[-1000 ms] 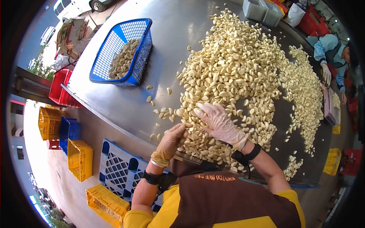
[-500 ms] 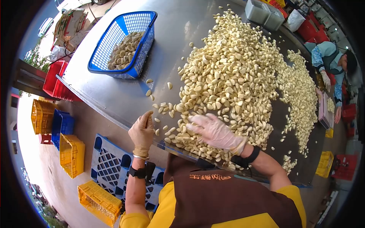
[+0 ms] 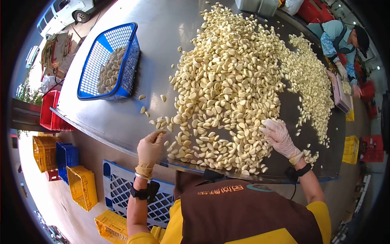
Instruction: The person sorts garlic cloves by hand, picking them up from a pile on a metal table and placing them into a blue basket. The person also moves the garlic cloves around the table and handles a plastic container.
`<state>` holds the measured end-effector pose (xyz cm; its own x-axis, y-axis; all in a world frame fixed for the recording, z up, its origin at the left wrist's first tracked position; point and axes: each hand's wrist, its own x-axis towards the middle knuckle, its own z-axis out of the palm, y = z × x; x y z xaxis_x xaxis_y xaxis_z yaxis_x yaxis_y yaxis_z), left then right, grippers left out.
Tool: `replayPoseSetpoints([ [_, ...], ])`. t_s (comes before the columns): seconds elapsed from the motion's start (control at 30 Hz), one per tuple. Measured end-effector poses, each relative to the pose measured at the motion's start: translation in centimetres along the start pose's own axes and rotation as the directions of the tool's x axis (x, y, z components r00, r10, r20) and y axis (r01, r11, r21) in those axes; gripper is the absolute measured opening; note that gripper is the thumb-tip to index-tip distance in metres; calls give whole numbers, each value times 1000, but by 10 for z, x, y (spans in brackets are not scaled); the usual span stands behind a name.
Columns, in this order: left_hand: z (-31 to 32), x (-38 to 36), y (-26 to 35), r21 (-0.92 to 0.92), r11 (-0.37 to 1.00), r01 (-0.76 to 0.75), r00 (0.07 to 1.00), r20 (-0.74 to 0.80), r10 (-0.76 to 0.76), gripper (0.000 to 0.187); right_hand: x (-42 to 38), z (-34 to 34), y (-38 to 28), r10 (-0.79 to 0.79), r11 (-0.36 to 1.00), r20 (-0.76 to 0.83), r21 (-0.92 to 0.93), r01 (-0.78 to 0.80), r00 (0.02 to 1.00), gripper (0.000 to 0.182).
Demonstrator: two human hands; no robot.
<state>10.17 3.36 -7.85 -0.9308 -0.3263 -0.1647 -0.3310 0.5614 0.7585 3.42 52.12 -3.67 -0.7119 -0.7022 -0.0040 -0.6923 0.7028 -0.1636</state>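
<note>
A large heap of peeled garlic cloves (image 3: 227, 81) covers the middle of the metal table (image 3: 158, 57). My left hand (image 3: 149, 149), in a thin glove, is closed in a pinch at the heap's near left edge; what its fingertips hold, if anything, is too small to make out. On the right side of the heap, my gloved right hand (image 3: 279, 138) rests its slightly bent, parted fingers against the cloves. A blue plastic basket (image 3: 132, 67) stands at the left of the table, with darker cloves inside. A few loose cloves lie between basket and heap.
A second pile of smaller cloves (image 3: 313, 77) lies to the right. Beyond it a co-worker (image 3: 341, 38) bends over a pinkish box (image 3: 338, 91). Yellow crates (image 3: 82, 187), a blue crate (image 3: 67, 160) and a blue-grey pallet (image 3: 162, 179) are on the floor at left.
My right hand has swept right, from the near middle of the heap to its right side. My left hand stays pinched near the left edge. The view has shifted.
</note>
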Motion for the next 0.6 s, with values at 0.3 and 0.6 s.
replayPoseSetpoints([
  [0.3, 101, 72, 110, 391, 626, -674, 707, 587, 395, 49, 99, 29, -34, 64, 997, -48, -29, -65, 997, 47],
  [0.6, 86, 75, 87, 98, 976, -192, 751, 655, 82, 39, 152, 60, -9, 101, 948, -244, -270, -167, 965, 11],
])
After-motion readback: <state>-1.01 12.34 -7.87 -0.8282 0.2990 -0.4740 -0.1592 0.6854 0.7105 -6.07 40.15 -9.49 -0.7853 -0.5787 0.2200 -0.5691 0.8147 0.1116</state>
